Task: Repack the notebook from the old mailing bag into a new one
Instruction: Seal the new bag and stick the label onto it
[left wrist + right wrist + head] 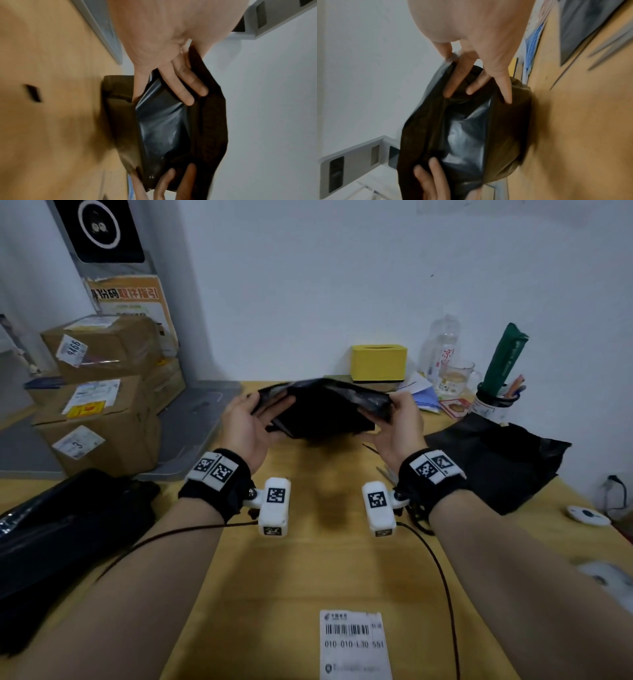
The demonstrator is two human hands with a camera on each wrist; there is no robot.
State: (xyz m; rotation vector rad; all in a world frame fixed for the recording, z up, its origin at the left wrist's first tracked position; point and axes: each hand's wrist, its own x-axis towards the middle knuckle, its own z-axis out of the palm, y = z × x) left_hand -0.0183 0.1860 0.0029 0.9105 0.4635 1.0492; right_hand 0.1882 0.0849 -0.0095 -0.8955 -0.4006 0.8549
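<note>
1. Wooden table (pixel 308 559), broadest surface here: firm and flat, good for laying the load down. Printed shipping label (pixel 356 645) at 6 o'clock, near the front edge.
2. Second black mailing bag (pixel 496 460) at 3 o'clock on the table, flat and limp; likely light, slick film, best lifted by an edge.
3. Held black mailing bag (pixel 322 409) just above 12 o'clock of the table's middle, raised off the wood between both hands. Glossy, creased, soft film; probably slippery, so pinching at the rim of the mouth beats pressing on the faces. Mouth pulled open toward the viewer.
4. Notebook: not visible anywhere; cannot tell whether inside the held bag or elsewhere. If inside, likely a stiff, flat slab of modest weight, best supported from beneath through the film.
5. Left hand (pixel 246 426) at the bag's 9 o'clock edge: fingers (pixel 181 83) lying fairly straight and slightly spread inside the mouth, thumb outside, gripping the rim.
6. Right hand (pixel 399 426) at the 3 o'clock edge: fingers (pixel 453 79) spread inside the opening, thumb pinching the film's edge.
</note>
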